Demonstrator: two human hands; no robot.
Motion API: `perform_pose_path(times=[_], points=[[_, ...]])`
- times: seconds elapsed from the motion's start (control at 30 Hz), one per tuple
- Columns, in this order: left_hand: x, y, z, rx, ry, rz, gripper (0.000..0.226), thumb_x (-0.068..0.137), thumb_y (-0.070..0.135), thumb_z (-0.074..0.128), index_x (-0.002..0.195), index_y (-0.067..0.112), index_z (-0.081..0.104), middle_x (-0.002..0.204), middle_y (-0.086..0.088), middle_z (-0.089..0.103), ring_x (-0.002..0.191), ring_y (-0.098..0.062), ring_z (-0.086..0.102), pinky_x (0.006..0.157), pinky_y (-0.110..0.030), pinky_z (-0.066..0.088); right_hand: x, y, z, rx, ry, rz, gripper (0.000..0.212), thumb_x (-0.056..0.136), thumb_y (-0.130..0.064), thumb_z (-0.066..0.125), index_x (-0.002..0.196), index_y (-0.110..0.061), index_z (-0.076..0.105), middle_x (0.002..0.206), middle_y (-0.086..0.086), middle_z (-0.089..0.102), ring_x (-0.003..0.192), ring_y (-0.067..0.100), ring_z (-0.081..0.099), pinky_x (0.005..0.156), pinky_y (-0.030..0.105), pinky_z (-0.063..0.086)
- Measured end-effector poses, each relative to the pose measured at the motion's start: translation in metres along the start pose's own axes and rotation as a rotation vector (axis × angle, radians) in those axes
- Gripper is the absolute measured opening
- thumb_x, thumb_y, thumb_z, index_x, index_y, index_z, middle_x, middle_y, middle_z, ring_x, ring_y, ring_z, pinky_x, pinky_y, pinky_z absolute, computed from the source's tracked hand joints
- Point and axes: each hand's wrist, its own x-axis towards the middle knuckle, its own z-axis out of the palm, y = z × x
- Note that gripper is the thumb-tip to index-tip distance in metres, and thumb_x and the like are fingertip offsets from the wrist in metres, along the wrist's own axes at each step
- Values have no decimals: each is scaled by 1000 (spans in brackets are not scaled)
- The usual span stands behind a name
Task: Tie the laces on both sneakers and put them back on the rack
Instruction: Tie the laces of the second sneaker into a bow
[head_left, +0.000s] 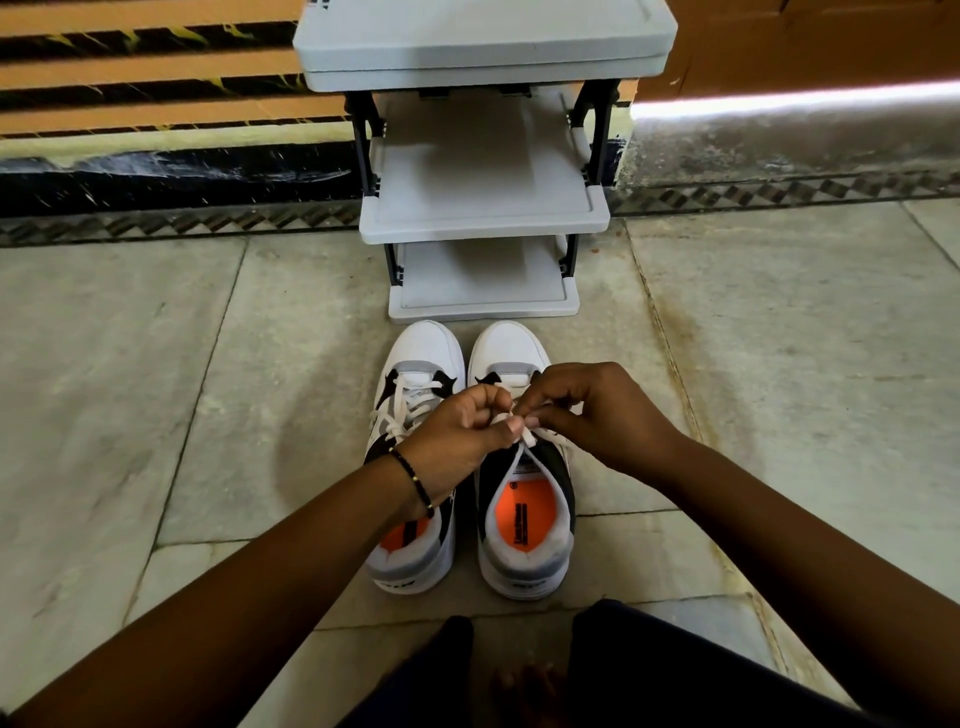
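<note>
Two white, black and grey sneakers with orange insoles stand side by side on the floor, toes toward the rack. The left sneaker (415, 374) shows loose white laces. Over the right sneaker (519, 519), my left hand (457, 436) and my right hand (597, 415) meet, each pinching the white lace (527, 439) above its tongue. The fingers hide most of the lace and any knot. The grey three-shelf rack (483, 218) stands just beyond the toes, its shelves bare.
A dark skirting and an orange striped wall run behind the rack. Pale stone floor tiles (156, 389) spread to both sides. My crossed legs in dark cloth and a bare foot (524, 686) lie at the bottom edge.
</note>
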Motion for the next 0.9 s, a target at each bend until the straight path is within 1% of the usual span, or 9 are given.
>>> perform_pose_path(times=[0.13,0.23,0.33,0.47,0.53,0.6,0.7,0.8,0.9], points=[[2,-3,-1,180,74,127,26,82,-4,57,79,20,47,82,1,59,74,-2,59,63,-5,47,3,-1,3,-68,-10,71,13,76,-9,70,88,-14,71,66,-8,64,56,-1,55,56,10,38],[1,-4,-3,245,122,205,27,77,-3,64,82,20,50,76,4,56,64,5,55,64,-6,46,4,-3,3,-102,-42,105,18,76,-9,69,93,-14,71,60,-17,56,52,-5,53,54,9,37],[-3,-6,0,361,238,270,25,75,4,69,84,21,53,78,3,58,66,-2,55,65,-10,47,4,-5,5,-181,-66,111,7,77,-14,68,84,-14,68,54,-12,50,49,5,48,51,21,35],[-5,-5,4,515,333,323,21,78,6,64,93,18,55,84,5,62,76,-10,60,68,-9,48,-4,-8,12,-252,21,96,12,78,-25,66,79,-14,61,62,0,59,58,21,56,53,33,42],[-2,-5,4,570,293,265,24,80,7,61,100,20,55,92,3,66,84,-10,63,71,-9,48,-9,-9,17,-304,74,71,16,79,-28,62,81,-12,58,66,6,64,60,25,58,51,31,40],[2,-1,2,471,210,150,24,83,5,54,102,20,57,93,1,67,85,-9,64,69,-7,49,-12,-10,21,-332,122,55,23,78,-33,56,82,-11,57,67,9,65,58,27,58,48,27,34],[5,11,-3,188,148,-43,24,91,4,40,94,17,60,78,-2,62,60,-5,57,50,-9,43,-14,-12,23,-321,164,52,29,76,-39,53,81,-10,56,65,9,64,55,26,56,47,28,34],[8,10,-10,222,62,-97,26,95,11,39,86,22,61,76,-10,55,60,-14,43,55,-21,39,-15,-12,28,-328,176,28,22,79,-32,58,82,-10,55,67,9,66,56,28,57,48,30,37],[8,9,-13,197,-21,-140,22,92,5,44,91,19,61,73,-7,57,63,-13,45,57,-21,39,-16,-11,29,-329,182,27,17,80,-27,60,82,-11,56,68,9,66,57,27,57,47,27,32]])
